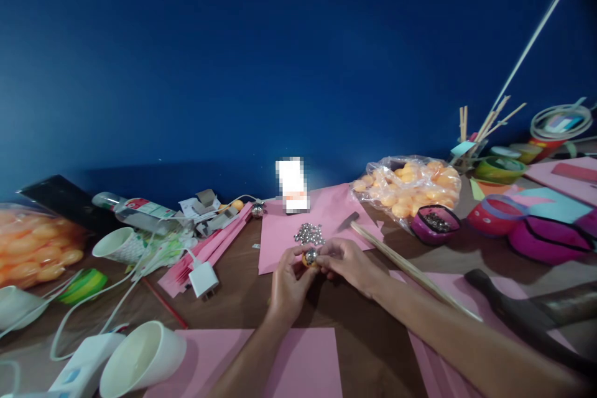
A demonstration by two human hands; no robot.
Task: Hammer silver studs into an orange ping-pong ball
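Both my hands meet at the middle of the brown table. My left hand (288, 278) is closed around a small orange ball (308, 257), holding it from below. My right hand (346, 263) pinches a small silver bell (311, 254) against the top of that ball. Just behind my fingers a pile of several silver bells (310, 234) lies on a pink paper sheet (280, 230). A long wooden stick (410, 270) lies to the right of my right hand.
A clear bag of orange balls (409, 189) sits at back right, another bag of balls (32, 245) at far left. Paper cups (142, 357) (116, 244), a white charger (204, 278) with cable, pink strips, a magenta bowl (435, 224), colourful bowls and a dark tool (517, 314) surround the spot.
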